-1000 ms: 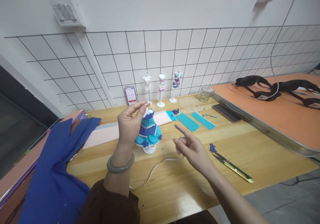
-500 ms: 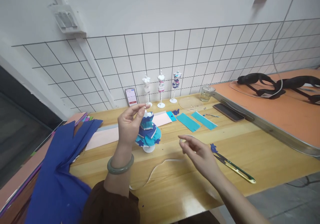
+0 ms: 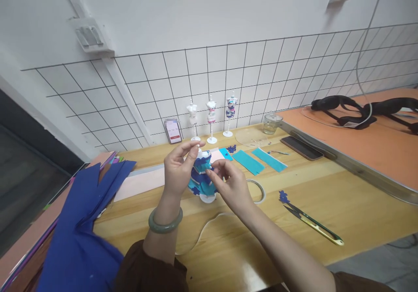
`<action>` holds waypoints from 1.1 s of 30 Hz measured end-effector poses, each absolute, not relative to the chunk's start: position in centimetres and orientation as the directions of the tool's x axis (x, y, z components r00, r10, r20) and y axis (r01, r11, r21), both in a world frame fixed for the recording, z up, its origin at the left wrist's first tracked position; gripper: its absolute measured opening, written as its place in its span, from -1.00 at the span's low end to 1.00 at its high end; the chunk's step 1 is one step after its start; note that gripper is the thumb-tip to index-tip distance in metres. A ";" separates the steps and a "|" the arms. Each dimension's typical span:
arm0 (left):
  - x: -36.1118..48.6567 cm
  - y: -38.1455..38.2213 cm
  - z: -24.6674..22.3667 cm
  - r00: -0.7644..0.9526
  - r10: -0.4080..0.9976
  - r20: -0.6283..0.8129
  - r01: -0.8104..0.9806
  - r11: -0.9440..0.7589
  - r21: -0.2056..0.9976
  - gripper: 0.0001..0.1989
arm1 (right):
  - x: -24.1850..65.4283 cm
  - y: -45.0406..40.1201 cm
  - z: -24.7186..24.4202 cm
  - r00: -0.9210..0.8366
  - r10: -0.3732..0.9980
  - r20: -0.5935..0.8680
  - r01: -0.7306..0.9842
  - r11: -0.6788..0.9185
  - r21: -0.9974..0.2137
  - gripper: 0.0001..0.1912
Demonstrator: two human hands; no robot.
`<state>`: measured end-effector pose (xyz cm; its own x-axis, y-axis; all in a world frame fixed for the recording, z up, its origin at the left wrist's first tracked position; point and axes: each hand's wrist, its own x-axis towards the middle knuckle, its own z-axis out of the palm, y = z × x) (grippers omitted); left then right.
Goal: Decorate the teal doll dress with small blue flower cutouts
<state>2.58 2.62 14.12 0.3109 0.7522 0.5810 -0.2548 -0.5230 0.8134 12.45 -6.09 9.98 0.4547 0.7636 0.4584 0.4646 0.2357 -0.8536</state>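
Note:
A small dress form (image 3: 208,199) wears a layered blue and turquoise dress (image 3: 207,187) with dark blue flower shapes and white edging. The fingers of my left hand (image 3: 179,166) pinch the form's top knob, with a green bangle on that wrist. Against the right side of the bodice, my right hand (image 3: 231,185) has its thumb and fingertips pressed together; whatever they hold is too small to make out. A roll of tape (image 3: 263,192) lies just right of that hand, partly hidden by it. A thin white strip (image 3: 203,232) curves over the table in front.
Three dress forms (image 3: 211,113) and an upright phone (image 3: 173,131) stand by the wall. Turquoise strips (image 3: 248,162), a glass jar (image 3: 271,124), a dark phone (image 3: 302,147) and snips (image 3: 315,226) lie to the right. Blue fabric (image 3: 78,235) covers the left edge. Black straps (image 3: 342,109) rest on an orange surface.
My right hand has moved left and up to the bodice, uncovering the tape roll. My left hand still pinches the form's top; both appear farther right as the view has shifted slightly.

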 end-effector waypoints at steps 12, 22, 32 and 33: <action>1.5 4.1 13.8 0.510 0.648 0.566 -0.246 -0.521 0.817 -0.38 | 12.9 -4.2 9.6 0.453 0.803 0.388 0.378 0.221 -0.899 -0.75; 0.5 5.5 12.2 0.696 0.591 0.408 -0.063 -0.515 0.855 -0.15 | 13.1 -4.1 9.4 0.450 0.805 0.387 0.352 0.239 -0.905 -0.74; 1.4 5.7 11.5 0.645 0.591 0.485 -0.105 -0.560 0.822 -0.26 | 13.2 -4.4 9.1 0.478 0.803 0.357 0.276 0.248 -0.929 -0.70; 1.4 5.7 11.5 0.644 0.594 0.481 -0.100 -0.559 0.823 -0.26 | 13.2 -4.5 9.1 0.484 0.803 0.347 0.254 0.251 -0.934 -0.70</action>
<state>1.45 5.67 11.52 0.6444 0.5941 0.4815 -0.1002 -0.5586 0.8234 13.23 -4.49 9.05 0.4844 0.8030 0.3472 0.2542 0.2506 -0.9341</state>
